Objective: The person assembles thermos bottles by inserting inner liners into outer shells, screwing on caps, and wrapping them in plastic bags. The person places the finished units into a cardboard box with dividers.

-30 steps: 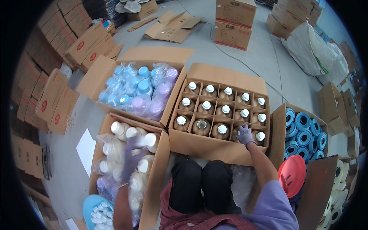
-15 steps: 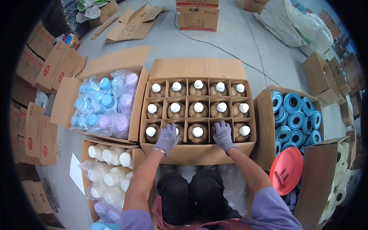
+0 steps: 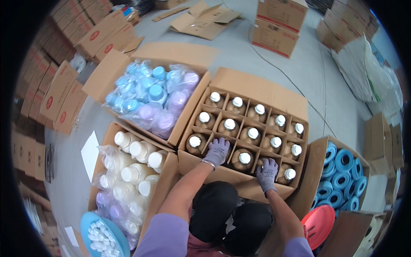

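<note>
A brown divided carton [image 3: 218,169] stands in front of me, with brown bottles [image 3: 244,158] with white caps upright in its compartments. My left hand [image 3: 217,152], in a grey-purple glove, reaches into the second compartment from the left of the near row, fingers curled over a bottle top that they hide. In the same row, two compartments to the right, my gloved right hand [image 3: 267,171] closes on another bottle [image 3: 259,163], whose shoulder shows beside the fingers. A capped bottle stands between my hands, and others stand at both ends of the row.
Left are a carton of bagged blue and purple cups [image 3: 156,94], cream-white containers [image 3: 139,150] and a blue bowl [image 3: 87,227] of small white pieces. Right are blue rings [image 3: 342,160] in a carton and a red dish [image 3: 319,227]. A cable [image 3: 278,68] crosses the floor.
My view has turned, so the divided carton now sits tilted and farther right. The blue bowl has come into view. Both hands stay at the same compartments; the left now covers the cap that showed beside it.
</note>
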Demonstrator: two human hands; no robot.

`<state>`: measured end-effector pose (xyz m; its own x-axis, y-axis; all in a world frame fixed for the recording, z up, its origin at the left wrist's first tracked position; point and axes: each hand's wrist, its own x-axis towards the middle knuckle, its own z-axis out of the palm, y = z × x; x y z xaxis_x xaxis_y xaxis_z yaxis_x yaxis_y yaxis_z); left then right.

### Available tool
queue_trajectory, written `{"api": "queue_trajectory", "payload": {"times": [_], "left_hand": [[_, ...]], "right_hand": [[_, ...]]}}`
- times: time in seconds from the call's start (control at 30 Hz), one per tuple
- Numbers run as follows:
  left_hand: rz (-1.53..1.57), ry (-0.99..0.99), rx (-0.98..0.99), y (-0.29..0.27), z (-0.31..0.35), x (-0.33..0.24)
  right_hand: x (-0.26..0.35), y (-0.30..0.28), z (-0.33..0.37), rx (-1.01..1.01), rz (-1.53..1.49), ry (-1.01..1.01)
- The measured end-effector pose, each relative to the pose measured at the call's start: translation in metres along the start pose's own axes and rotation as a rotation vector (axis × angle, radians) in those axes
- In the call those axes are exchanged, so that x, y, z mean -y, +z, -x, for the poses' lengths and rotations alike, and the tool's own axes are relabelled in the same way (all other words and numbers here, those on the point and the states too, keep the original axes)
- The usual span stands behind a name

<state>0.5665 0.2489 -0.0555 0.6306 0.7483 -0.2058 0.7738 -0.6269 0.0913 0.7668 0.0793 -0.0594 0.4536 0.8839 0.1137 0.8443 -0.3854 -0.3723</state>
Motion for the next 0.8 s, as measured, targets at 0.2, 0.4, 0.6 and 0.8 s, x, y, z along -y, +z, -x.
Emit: {"api": "queue_trajectory", "payload": {"times": [0.2,0.4,0.6,0.8], "left_hand": [[0.144,-0.055,0.011,-0.011,0.0,-0.006],[0.367,-0.079,-0.616,-0.069,0.06,0.073],[-0.064,-0.339,-0.421,-0.052,0.105,0.179],[0.045,-0.423,-0.522,-0.037,0.119,0.168]], "right_hand": [[-0.002,-0.004,-0.003,-0.001,-0.006,-0.003],[-0.009,0.001,-0.006,-0.051,0.014,-0.086],[-0.015,0.006,-0.009,-0.057,0.054,-0.117],[-0.017,0.002,-0.009,0.014,0.089,-0.118]]}}
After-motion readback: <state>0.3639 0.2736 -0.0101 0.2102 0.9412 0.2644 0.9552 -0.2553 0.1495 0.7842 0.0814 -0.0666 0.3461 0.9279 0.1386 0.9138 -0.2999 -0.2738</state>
